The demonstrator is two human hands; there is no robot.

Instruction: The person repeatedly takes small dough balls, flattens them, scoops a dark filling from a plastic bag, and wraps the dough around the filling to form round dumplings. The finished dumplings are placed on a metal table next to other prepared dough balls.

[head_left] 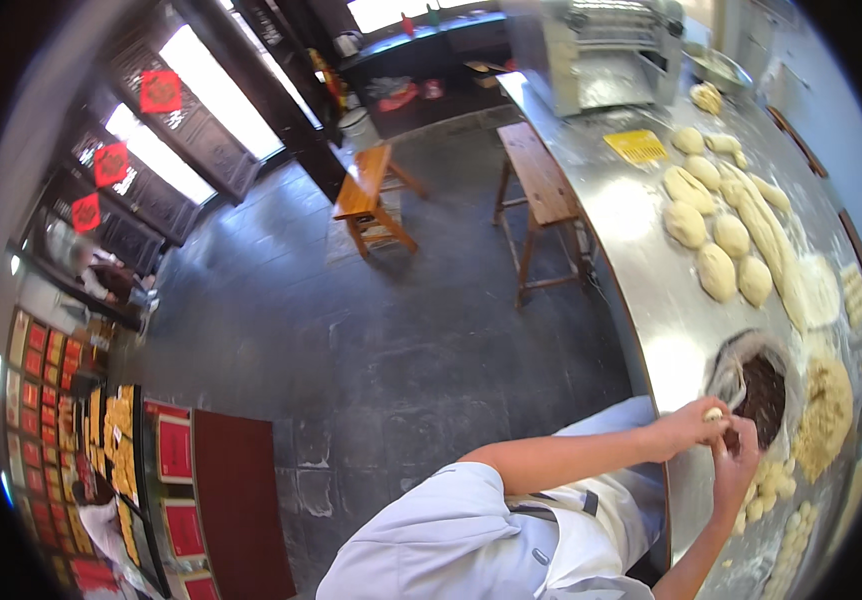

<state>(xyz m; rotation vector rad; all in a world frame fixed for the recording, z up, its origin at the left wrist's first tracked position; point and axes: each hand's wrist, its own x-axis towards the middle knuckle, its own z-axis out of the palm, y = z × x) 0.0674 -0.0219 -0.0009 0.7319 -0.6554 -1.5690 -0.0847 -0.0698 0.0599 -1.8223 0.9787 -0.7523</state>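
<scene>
Above the near edge of a bowl (719,378) of dark brown filling (763,388), my two hands meet. A small pale piece of dough (714,413) shows at the fingertips of my left hand (693,430), which is closed on it. My right hand (738,458) is closed too, its fingertips pressed up against the dough and the left fingers; they partly hide the piece. The bowl has a clear plastic lining with a crumpled rim. Beside my right hand lie several small dough pieces (773,482) on the steel table (626,215).
Several dough balls (717,272) and a long dough strip (766,235) lie farther up the table. A crumbly yellow mound (824,415) sits right of the bowl. A steel machine (611,60) stands at the far end. Wooden benches (541,175) are left of the table.
</scene>
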